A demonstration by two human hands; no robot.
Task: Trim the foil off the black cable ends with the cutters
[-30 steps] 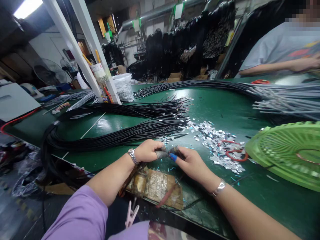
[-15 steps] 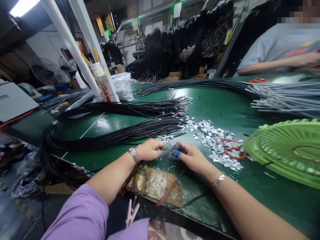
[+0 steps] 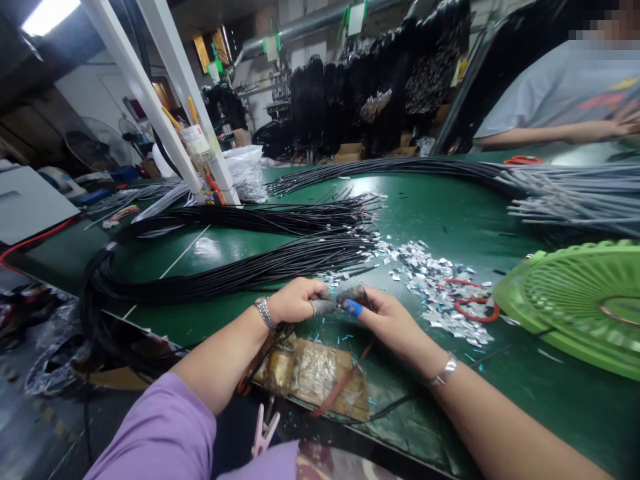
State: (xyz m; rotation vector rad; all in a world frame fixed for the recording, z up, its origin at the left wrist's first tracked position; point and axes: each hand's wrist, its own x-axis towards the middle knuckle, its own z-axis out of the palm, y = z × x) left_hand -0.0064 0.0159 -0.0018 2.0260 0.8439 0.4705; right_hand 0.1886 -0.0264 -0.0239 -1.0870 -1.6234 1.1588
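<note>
My left hand [image 3: 296, 300] and my right hand [image 3: 385, 317] meet at the near edge of a green table [image 3: 210, 313]. Both are closed in a pinch, finger cots on the fingertips, grey on the left and blue on the right. Between them they grip something small that I cannot make out. Just beyond the hands lies a thick bundle of black wires [image 3: 240, 270] with its ends pointing right. A heap of silver foil scraps [image 3: 435, 290] covers the table to the right of my hands, with red-handled scissors [image 3: 473, 310] lying in it.
A green fan grille [image 3: 575, 303] lies at the right. Grey wires [image 3: 575, 197] and more black wires [image 3: 400, 167] stretch across the far side, where another person's arm [image 3: 545, 133] rests. A taped cardboard pad [image 3: 310, 373] sits at the table edge below my hands. White posts [image 3: 165, 100] stand at the left.
My hands stay together at the same spot, with only slight finger movement. The view shifted a little.
</note>
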